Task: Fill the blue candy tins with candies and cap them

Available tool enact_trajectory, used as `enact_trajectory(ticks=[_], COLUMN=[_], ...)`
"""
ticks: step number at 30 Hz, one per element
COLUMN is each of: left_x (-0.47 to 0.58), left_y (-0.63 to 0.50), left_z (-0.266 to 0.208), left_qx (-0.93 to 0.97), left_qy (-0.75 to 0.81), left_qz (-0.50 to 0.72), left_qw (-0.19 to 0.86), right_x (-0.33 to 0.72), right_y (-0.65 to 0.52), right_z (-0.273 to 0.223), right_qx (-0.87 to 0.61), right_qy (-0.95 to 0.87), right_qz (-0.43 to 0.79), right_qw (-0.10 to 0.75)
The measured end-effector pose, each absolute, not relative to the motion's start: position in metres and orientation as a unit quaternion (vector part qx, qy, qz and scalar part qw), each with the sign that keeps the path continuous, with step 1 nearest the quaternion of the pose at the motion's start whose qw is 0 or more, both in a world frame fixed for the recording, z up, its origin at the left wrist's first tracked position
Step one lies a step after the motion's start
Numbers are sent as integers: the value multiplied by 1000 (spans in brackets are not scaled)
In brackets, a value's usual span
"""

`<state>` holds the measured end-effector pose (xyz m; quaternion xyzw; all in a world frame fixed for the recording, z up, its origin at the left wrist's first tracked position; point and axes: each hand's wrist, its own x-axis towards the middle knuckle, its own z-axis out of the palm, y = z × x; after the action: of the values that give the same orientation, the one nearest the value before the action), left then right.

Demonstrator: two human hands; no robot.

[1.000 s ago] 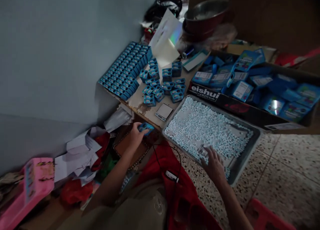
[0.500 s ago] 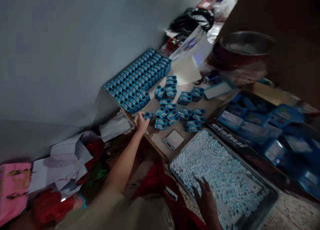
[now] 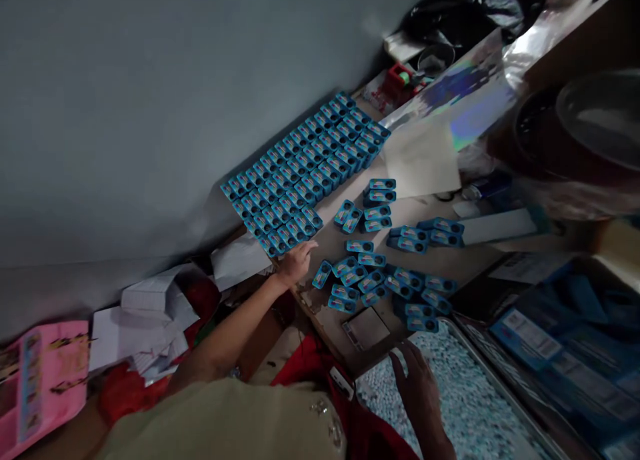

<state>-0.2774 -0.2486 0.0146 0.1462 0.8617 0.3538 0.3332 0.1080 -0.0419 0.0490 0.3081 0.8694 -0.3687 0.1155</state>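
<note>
My left hand (image 3: 296, 264) is at the table's near edge, just below a block of small blue boxes (image 3: 300, 173) standing in tight rows. Its fingers stretch to the right and nothing shows in them; part of the palm is hidden. A single blue box (image 3: 322, 274) lies just right of it, apart from several loose pairs (image 3: 371, 281). My right hand (image 3: 417, 383) hovers with spread fingers over the corner of a metal tray (image 3: 493, 387) filled with small white and light-blue pellets (image 3: 450, 373). It holds nothing.
A small flat scale (image 3: 367, 329) lies between the boxes and the tray. At right stands a carton of larger blue packages (image 3: 565, 353), with a large pot (image 3: 595, 127) behind it. White cardboard (image 3: 240, 260) and a pink case (image 3: 53, 380) are at left, below the wall.
The view has shifted, so the table looks nearer. My left hand has let go of the blue box it held and is beside the rows. My right hand is over the tray's corner nearest the scale.
</note>
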Motion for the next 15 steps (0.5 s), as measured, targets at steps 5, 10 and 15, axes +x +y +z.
enact_trajectory(ticks=[5, 10, 15], left_x=[-316, -324, -324], left_y=[-205, -180, -177], left_z=[-29, -39, -8], left_qx=[130, 85, 82], left_qy=[839, 847, 839], left_qz=[356, 361, 373], left_qw=[391, 382, 387], right_x=[90, 84, 70], right_y=[-29, -25, -5], right_z=[39, 40, 49], right_qx=[275, 309, 349], right_qy=[875, 875, 855], right_qz=[-375, -353, -375], right_qw=[135, 119, 75])
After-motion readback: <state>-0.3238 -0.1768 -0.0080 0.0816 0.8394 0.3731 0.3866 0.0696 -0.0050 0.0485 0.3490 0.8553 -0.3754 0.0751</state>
